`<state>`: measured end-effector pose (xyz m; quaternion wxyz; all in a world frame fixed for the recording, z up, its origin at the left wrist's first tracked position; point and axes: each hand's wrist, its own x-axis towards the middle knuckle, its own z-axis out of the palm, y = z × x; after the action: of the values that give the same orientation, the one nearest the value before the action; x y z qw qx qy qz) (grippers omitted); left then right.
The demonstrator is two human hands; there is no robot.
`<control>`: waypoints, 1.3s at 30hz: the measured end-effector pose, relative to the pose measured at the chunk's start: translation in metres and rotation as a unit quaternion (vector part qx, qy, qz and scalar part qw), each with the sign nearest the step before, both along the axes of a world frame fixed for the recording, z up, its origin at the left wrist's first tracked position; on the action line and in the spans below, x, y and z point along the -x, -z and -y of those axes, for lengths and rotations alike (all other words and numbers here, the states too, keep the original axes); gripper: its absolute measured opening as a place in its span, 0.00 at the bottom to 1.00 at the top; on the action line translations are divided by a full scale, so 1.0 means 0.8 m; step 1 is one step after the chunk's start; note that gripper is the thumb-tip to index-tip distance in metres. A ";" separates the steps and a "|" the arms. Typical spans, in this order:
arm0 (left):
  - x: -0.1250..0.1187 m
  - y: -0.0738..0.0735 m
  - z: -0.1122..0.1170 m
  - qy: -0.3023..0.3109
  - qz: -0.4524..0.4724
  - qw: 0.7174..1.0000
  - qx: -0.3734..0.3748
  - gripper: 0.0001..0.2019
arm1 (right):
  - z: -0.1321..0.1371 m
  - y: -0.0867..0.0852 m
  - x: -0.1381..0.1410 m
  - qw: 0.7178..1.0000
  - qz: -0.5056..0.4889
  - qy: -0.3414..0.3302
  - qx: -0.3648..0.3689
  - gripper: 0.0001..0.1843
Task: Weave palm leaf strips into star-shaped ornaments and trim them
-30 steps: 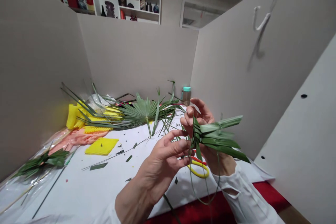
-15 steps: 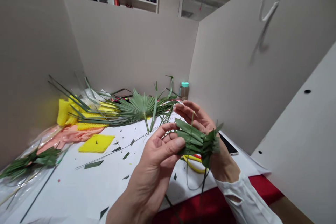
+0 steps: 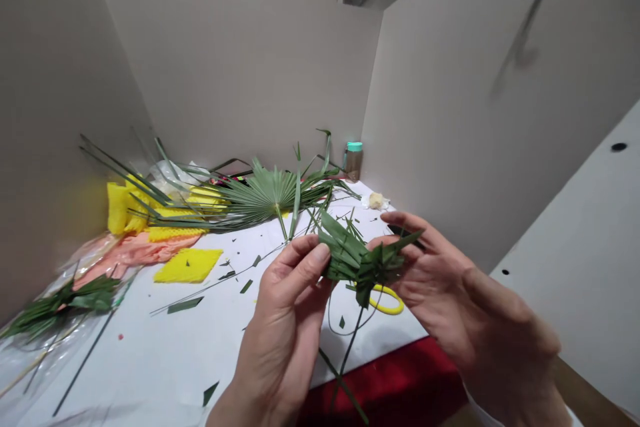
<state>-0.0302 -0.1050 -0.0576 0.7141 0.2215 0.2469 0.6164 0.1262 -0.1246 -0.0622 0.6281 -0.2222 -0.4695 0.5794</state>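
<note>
My left hand (image 3: 293,307) pinches the left end of a folded green palm-leaf piece (image 3: 345,253) between thumb and fingers. Its right end is bunched and pleated, with pointed tips sticking out. From it hang thin strips, one curled into a loop and others reaching down past the white surface's front edge. My right hand (image 3: 450,293) is open beside the bunched end, its fingers stretched out behind and around it; whether they touch the leaf I cannot tell. Beneath the leaf piece lie yellow-handled scissors (image 3: 387,300), partly hidden.
A fan palm leaf (image 3: 273,190) lies at the back, near a teal-capped bottle (image 3: 353,161). To the left are yellow foam netting (image 3: 187,265), a pink cloth (image 3: 127,259) and another bunched leaf piece (image 3: 87,300). Leaf scraps (image 3: 185,305) dot the white tabletop (image 3: 150,360). Grey panels stand around.
My right hand has drawn back and to the right, turning its palm. The leaf piece and my left hand have shifted slightly left. The view has tilted down a little.
</note>
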 end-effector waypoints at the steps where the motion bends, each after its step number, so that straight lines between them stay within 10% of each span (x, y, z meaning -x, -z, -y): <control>1: -0.002 0.001 -0.001 -0.005 -0.001 1.000 0.005 0.07 | -0.002 -0.001 0.001 1.000 0.014 0.015 0.002 0.34; 11: -0.013 0.009 0.001 -0.021 0.011 1.000 0.019 0.09 | -0.012 -0.004 0.008 0.987 0.083 0.133 -0.037 0.34; 21: -0.015 0.025 -0.011 0.101 0.029 0.993 -0.061 0.16 | -0.017 -0.008 0.008 0.992 0.047 0.118 -0.018 0.33; 34: -0.021 0.028 -0.010 0.010 -0.107 0.989 -0.106 0.10 | -0.021 0.003 0.011 0.987 0.066 0.149 -0.003 0.48; 39: -0.018 0.026 -0.006 -0.001 -0.112 0.987 -0.115 0.11 | -0.022 0.004 0.011 0.992 0.080 0.100 0.006 0.37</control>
<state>-0.0162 -0.1000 -0.0787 0.6512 0.3697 0.2534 0.6124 0.1176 -0.1073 -0.0656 0.6418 -0.3178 -0.4899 0.4970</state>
